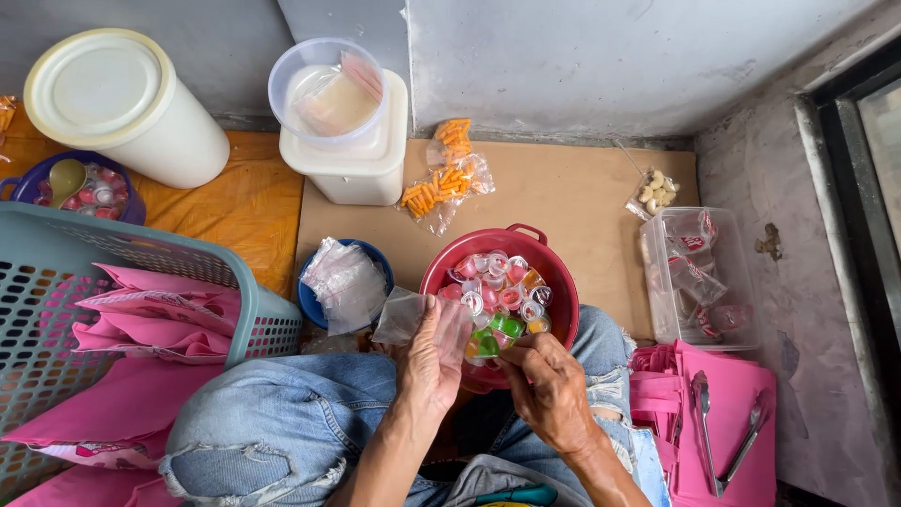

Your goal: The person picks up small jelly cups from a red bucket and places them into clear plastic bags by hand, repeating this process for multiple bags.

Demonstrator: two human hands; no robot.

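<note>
Here, above a red plastic tub (554,272) of small jelly cups (497,296), the left hand (430,361) pinches a thin, limp, slippery clear plastic bag (405,314) by its mouth; the right hand's (549,380) fingers curl narrowly at its edge.

A red bucket (559,272) holds small jelly cups (497,293) in pink, red, orange and green. Left of it a blue bowl (314,302) carries clear bags (345,280). The near-left basket (56,272) is teal, filled with pink pouches (155,324). Far left, a cream-lidded white tub (122,103) stands on an orange cloth (246,202). Orange snacks (441,183) lie on the tan board (572,202). The jeans (282,413) are faded blue, and steel tongs (723,432) rest on pink at right.
</note>
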